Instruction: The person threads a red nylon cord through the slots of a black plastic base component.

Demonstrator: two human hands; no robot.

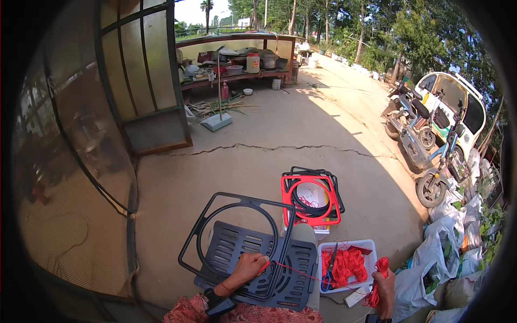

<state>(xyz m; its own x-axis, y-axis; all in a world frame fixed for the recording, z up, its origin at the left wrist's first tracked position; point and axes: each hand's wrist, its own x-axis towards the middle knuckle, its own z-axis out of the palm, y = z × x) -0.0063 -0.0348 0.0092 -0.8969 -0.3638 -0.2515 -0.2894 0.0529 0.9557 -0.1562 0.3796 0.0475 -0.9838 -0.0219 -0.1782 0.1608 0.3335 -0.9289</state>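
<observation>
A dark grey slotted plastic panel lies across my lap. On it rests a black square frame with a round ring inside, tilted up at its far side. My left hand is closed at the frame's near bar, pinching a thin red cord. The cord stretches right toward my right hand, which is wrapped round a bundle of red cord. Beside it stands a white plastic basket holding a heap of red cord and blue-handled scissors.
Ahead, a red frame lies on stacked black frames above a container. A white block sits by the basket. Filled sacks line the right, near parked scooters. A dustpan and cluttered bench stand farther off.
</observation>
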